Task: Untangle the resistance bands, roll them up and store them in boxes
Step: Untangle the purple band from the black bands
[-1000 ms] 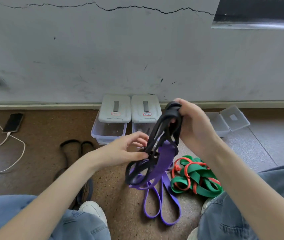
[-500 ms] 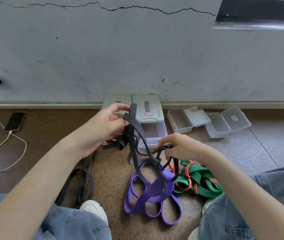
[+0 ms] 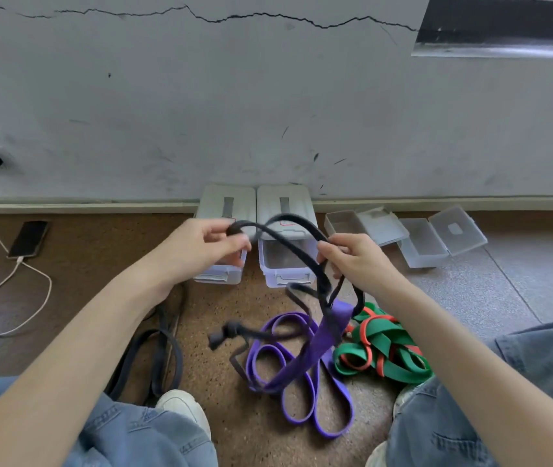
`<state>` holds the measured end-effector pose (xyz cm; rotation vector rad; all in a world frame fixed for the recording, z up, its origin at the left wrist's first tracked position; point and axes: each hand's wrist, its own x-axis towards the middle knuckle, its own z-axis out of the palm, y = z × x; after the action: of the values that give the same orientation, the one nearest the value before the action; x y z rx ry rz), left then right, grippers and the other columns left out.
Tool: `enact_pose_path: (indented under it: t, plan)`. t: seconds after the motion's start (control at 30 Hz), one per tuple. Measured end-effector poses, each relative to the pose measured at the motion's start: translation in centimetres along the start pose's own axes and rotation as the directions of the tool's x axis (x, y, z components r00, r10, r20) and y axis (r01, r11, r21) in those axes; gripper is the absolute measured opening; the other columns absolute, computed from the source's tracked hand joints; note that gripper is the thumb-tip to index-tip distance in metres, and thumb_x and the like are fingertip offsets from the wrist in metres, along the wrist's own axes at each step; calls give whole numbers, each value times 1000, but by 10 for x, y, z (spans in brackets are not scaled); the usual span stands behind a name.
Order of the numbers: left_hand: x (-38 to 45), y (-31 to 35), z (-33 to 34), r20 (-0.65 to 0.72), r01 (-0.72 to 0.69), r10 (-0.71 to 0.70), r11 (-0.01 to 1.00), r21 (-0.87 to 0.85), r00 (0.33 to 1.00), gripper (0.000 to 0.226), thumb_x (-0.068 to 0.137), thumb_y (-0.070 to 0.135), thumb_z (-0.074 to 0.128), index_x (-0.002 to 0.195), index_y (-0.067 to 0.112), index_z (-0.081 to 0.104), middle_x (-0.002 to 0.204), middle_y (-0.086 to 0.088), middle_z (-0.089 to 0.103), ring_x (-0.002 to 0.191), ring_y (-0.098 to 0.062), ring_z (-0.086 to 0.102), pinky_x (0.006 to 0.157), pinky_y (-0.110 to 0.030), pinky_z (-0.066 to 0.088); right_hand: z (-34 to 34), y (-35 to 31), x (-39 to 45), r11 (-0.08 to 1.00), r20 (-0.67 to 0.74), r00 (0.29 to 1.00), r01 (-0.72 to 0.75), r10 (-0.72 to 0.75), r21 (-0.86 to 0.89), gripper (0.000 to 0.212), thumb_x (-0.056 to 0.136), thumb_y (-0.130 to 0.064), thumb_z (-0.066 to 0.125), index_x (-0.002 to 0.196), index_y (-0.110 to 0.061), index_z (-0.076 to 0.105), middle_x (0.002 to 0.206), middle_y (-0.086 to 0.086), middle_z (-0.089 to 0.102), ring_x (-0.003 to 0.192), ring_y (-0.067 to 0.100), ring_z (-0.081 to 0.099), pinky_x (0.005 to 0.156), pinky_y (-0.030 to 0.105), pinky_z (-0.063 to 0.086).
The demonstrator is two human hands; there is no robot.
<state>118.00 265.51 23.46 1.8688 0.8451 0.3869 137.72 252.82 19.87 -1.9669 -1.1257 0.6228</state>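
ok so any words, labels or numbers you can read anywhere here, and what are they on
No text is legible.
Right lidded box: a small red-edged label on its lid, too blurred to read and partly behind the black band.
Left lidded box: any label is hidden by the left hand.
Phone: screen dark.

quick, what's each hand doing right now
Left hand: pinching one end of the thin black rubber resistance band.
Right hand: fingers curled round the same black band, which hangs down through the wide purple band.
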Motion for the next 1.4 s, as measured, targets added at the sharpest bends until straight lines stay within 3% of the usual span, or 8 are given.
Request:
enact_pose_path:
  t: [0.17,0.33,0.43,0.77,0.97,1.2,1.27,1.4]
  plan:
    - [7,-4,5,-36,150,-164,959,-242,986,70,89,15,61,145,25,21,126,3,54,106,-18,61,101,-40,44,-3,-15,-5,867,130,991,-28,-43,497,28,99,-21,42,78,-9,57,48,-10,43,51,10,43,60,25,46]
    - [-6,-17,58,380,187,-109,967,-176,919,30,87,15,63,117,18,59,110,4,68,107,-9,60,97,-23,44,5,-37,-9,547,238,934,-56,-267,835,23,99,-18,38,87,-6,54,61,3,51,59,19,48,60,30,46]
    - [-4,-22,71,335,186,-111,961,-202,936,9,87,23,63,95,21,61,91,7,66,88,-6,61,76,-14,46,-2,-41,-8,456,153,952,-16,-265,890,22,98,-16,40,89,-6,57,69,6,56,58,16,49,54,25,45]
    - [10,-14,29,132,84,-9,816,-572,991,16,87,17,55,98,11,67,97,0,73,87,-11,68,77,-26,52,-19,-41,-8,622,161,966,-2,-201,783,19,99,-12,37,89,-7,53,79,12,66,39,11,33,38,19,27]
    - [9,-12,29,235,28,-6,996,-90,972,10,96,10,47,103,8,54,64,3,70,62,-11,58,65,-21,48,-15,-30,-4,962,-125,991,78,-46,263,23,96,-8,42,79,-14,55,76,12,71,36,10,36,37,18,30]
    - [4,-10,23,411,146,-24,952,-269,911,61,65,78,54,117,44,51,113,9,67,99,-2,63,86,-27,45,-19,-35,-6,897,58,998,11,-40,441,33,91,9,30,98,-12,53,80,29,62,37,12,31,36,19,22]
    - [1,-8,37,387,38,-3,996,-84,922,59,57,73,67,110,57,47,117,19,59,99,9,58,83,-21,44,-14,-39,-10,899,155,985,0,-76,439,35,92,9,30,101,-12,56,79,32,57,39,10,34,37,20,24]
    - [-1,-13,66,265,-29,59,993,-113,963,25,81,21,70,104,21,60,92,2,72,88,-7,68,79,-23,50,-14,-48,-18,795,261,935,37,-241,605,25,92,4,47,106,-13,59,79,-1,65,46,2,47,42,15,36]
